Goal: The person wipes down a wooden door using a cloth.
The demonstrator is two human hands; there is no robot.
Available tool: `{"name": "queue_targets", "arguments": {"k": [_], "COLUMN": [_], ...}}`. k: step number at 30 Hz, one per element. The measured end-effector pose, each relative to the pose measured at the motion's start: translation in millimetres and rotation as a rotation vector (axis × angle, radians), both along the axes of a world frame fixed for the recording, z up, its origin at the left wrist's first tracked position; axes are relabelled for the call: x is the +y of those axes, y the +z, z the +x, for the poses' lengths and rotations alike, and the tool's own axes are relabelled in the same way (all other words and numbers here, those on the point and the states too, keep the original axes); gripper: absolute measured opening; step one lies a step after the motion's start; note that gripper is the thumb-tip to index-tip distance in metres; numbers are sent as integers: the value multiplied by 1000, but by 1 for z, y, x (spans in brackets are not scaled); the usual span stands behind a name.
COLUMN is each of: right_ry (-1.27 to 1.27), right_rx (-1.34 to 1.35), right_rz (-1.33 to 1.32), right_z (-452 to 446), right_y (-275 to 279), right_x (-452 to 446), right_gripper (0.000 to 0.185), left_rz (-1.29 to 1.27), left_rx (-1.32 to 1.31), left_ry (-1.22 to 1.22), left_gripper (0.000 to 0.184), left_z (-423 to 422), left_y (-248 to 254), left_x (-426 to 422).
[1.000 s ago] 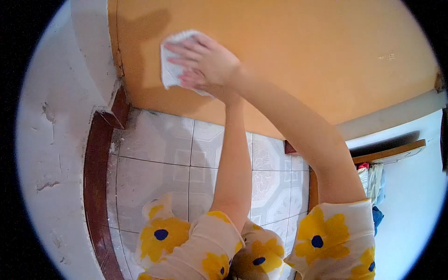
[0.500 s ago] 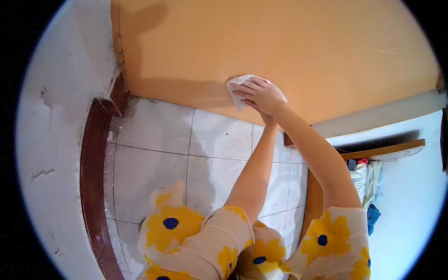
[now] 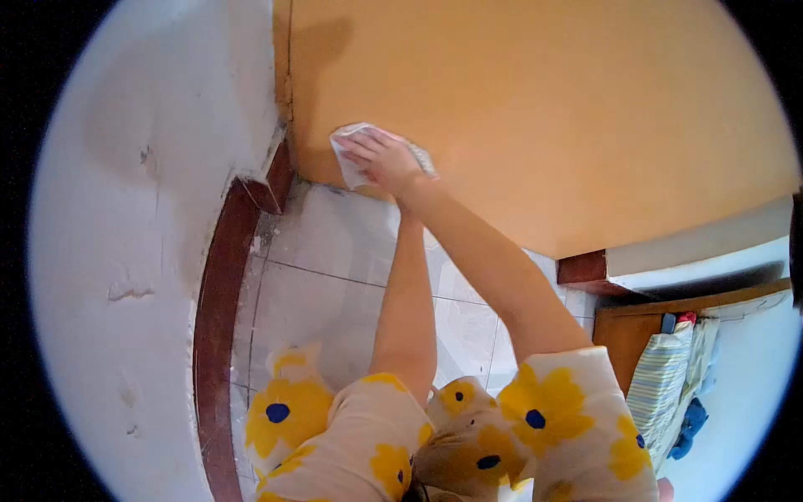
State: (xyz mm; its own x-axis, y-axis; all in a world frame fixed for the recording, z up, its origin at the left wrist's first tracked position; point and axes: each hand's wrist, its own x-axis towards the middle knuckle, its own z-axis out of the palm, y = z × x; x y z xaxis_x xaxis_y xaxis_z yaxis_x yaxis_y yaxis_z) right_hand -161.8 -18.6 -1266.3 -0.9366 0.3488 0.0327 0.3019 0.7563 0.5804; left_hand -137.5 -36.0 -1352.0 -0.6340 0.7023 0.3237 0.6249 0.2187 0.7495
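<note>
A white cloth (image 3: 351, 167) lies against the lower part of a flat orange-tan panel (image 3: 535, 100), near the panel's left end. My right hand (image 3: 385, 161) presses on the cloth with its fingers laid across it, holding it to the surface. Behind and under the right hand, at the crossed wrists, is my left hand (image 3: 407, 206). Its fingers are hidden, so their grip cannot be made out.
Dark red skirting (image 3: 219, 335) runs along a scuffed white wall (image 3: 138, 251) on the left. Pale floor tiles (image 3: 314, 314) lie below the panel. Towards the right, a striped cloth (image 3: 661, 376) rests by brown wood (image 3: 623, 339), with a dark blue item (image 3: 690, 428) beside it.
Both hands and the white cloth have slid left along the panel, closer to its left edge. The view has shifted too, showing more of the left wall.
</note>
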Motion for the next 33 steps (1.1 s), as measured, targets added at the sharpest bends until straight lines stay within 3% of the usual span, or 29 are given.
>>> {"name": "queue_targets", "arguments": {"k": [6,11,13,18,20,22,26,28,31,33], "right_ry": [127,111,-16,-358,-517,-648,-633,-578,-302,-277], "right_rx": [93,53,54,169,196,446,957,1148,1390,1492], "right_rz": [-83,-20,-86,-116,-48,44,18,29,259,433], "right_z": [35,137,190,327,364,380,376,354,327,310], "right_y": [-6,4,15,32,46,52,62,97,168,224], "right_x": [8,4,-7,-36,-60,-82,-83,-76,-42,-22], "right_gripper": [56,45,43,43,46,51,56,55,49,47], "left_rz": [-181,-290,-287,-132,141,335,476,561,688,401], "left_rx": [223,587,687,364,158,-5,456,654,969,1313], "left_ry": [-20,-1,12,-401,-493,-583,-553,-574,-481,-349], "left_gripper": [84,83,83,78,76,73,69,66,60,60], "left_z": [21,130,188,275,283,274,240,218,195,183], "left_y": [-22,-25,-24,28,28,52,108,160,237,310], "left_x": [19,17,7,-40,-48,-51,-21,-5,24,14]}}
